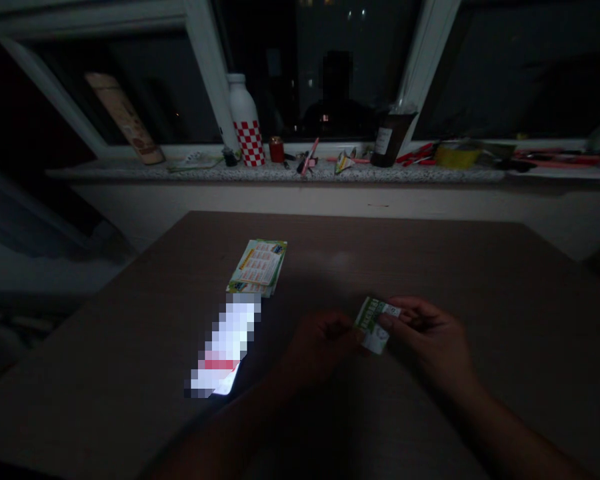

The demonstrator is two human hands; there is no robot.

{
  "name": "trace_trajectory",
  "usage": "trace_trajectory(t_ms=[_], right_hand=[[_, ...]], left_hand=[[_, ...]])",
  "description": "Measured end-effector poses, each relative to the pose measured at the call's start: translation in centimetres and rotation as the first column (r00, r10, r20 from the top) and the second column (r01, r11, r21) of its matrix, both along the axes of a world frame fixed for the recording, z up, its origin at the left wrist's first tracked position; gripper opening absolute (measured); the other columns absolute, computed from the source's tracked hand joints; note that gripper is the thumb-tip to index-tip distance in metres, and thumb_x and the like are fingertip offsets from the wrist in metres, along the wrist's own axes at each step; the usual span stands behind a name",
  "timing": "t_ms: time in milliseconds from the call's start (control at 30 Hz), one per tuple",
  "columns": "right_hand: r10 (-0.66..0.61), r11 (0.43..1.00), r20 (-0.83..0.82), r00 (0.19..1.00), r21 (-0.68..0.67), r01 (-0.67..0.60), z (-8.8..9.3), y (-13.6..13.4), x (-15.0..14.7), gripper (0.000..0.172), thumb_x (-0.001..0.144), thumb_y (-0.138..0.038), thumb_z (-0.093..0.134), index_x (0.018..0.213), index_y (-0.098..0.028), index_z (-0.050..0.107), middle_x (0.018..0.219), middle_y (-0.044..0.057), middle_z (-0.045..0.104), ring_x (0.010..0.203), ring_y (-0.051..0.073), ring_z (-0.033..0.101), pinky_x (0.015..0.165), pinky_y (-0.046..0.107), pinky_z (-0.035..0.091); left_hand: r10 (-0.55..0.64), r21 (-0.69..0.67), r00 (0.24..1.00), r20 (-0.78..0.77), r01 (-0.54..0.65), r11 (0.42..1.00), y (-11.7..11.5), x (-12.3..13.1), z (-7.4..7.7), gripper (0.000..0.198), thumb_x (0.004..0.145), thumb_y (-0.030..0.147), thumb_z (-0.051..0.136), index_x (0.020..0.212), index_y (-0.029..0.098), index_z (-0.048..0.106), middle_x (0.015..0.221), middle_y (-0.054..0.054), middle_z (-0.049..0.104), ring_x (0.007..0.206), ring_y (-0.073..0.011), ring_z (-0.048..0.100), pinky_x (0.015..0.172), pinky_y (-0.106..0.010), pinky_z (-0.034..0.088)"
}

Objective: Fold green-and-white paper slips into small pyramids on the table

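Note:
Both my hands meet over the middle of a dark brown table. My left hand and my right hand each pinch an edge of a small green and white card, held just above the tabletop. To the left lies a stack of similar printed cards. A lit phone lies face up just in front of that stack, its screen glowing in the dim room.
A stone windowsill runs behind the table. On it stand a white bottle with red checks, a dark jar, a small red can, pens and red-handled tools. Dark window panes reflect a person.

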State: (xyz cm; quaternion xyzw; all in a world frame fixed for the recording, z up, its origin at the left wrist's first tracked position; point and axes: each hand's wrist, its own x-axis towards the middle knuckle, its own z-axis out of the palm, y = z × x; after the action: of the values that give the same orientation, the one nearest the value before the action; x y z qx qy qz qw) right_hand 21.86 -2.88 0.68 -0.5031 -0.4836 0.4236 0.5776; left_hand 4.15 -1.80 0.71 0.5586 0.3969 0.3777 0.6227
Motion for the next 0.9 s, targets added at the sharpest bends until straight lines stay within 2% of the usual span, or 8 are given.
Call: trace_trajectory(t_ms=[100, 167, 467, 600, 733, 900], right_hand=[[0.154, 0.985, -0.056, 0.986, -0.069, -0.158, -0.14, -0.02, -0.41, 0.016, 0.063, -0.028, 0.078, 0.075, -0.019, 0.073, 0.069, 0.004, 0.075, 0.06, 0.018, 0.069, 0.056, 0.026, 0.057], [0.201, 0.973, -0.051, 0.978, -0.105, -0.205, -0.29, -0.03, -0.52, 0.014, 0.065, -0.028, 0.077, 0.074, -0.019, 0.074, 0.071, 0.004, 0.075, 0.062, 0.018, 0.07, 0.058, 0.026, 0.057], [0.212, 0.966, 0.017, 0.977, -0.154, -0.207, 0.15, 0.13, 0.03, 0.015, 0.064, -0.026, 0.076, 0.078, -0.021, 0.075, 0.079, 0.005, 0.077, 0.069, 0.021, 0.072, 0.066, 0.031, 0.06], [0.227, 0.96, -0.025, 0.974, -0.162, -0.228, 0.24, 0.33, 0.18, 0.018, 0.065, -0.026, 0.076, 0.082, -0.021, 0.075, 0.082, 0.006, 0.077, 0.073, 0.021, 0.072, 0.069, 0.031, 0.06], [0.285, 0.941, -0.091, 0.954, -0.165, -0.297, 0.13, 0.41, 0.24, 0.025, 0.064, -0.025, 0.077, 0.088, -0.02, 0.074, 0.082, 0.006, 0.076, 0.073, 0.019, 0.072, 0.069, 0.029, 0.059], [0.287, 0.937, -0.114, 0.951, -0.171, -0.304, -0.06, 0.23, -0.02, 0.018, 0.066, -0.026, 0.076, 0.081, -0.018, 0.073, 0.073, 0.004, 0.075, 0.064, 0.017, 0.07, 0.062, 0.026, 0.056]], left_hand=[[0.089, -0.043, 0.992, 0.086, -0.085, 0.995, 0.06, 0.2, -0.21, 0.015, 0.073, 0.03, 0.068, 0.072, 0.015, 0.067, 0.07, -0.002, 0.069, 0.065, -0.0154, 0.063, 0.063, -0.025, 0.046], [0.138, -0.033, 0.987, 0.078, -0.136, 0.99, 0.08, 0.27, -0.27, 0.014, 0.072, 0.029, 0.069, 0.069, 0.015, 0.068, 0.067, -0.001, 0.067, 0.063, -0.0144, 0.061, 0.061, -0.024, 0.045], [0.151, 0.067, 0.988, -0.012, -0.15, 0.986, 0.0, 0.15, -0.54, 0.017, 0.078, 0.031, 0.064, 0.071, 0.016, 0.07, 0.069, -0.002, 0.068, 0.066, -0.0149, 0.06, 0.063, -0.023, 0.044], [0.135, 0.016, 0.989, 0.056, -0.136, 0.991, 0.13, 0.22, -0.76, 0.017, 0.078, 0.031, 0.065, 0.073, 0.016, 0.07, 0.07, -0.002, 0.069, 0.068, -0.0164, 0.063, 0.066, -0.026, 0.047], [0.169, 0.016, 0.98, 0.106, -0.171, 0.985, 0.23, 0.38, -0.81, 0.015, 0.076, 0.03, 0.066, 0.071, 0.016, 0.069, 0.069, -0.002, 0.069, 0.067, -0.0161, 0.064, 0.066, -0.026, 0.049], [0.205, 0.045, 0.973, 0.106, -0.211, 0.976, 0.17, 0.47, -0.31, 0.013, 0.076, 0.026, 0.067, 0.069, 0.015, 0.068, 0.067, -0.001, 0.069, 0.065, -0.0151, 0.064, 0.064, -0.024, 0.048]])
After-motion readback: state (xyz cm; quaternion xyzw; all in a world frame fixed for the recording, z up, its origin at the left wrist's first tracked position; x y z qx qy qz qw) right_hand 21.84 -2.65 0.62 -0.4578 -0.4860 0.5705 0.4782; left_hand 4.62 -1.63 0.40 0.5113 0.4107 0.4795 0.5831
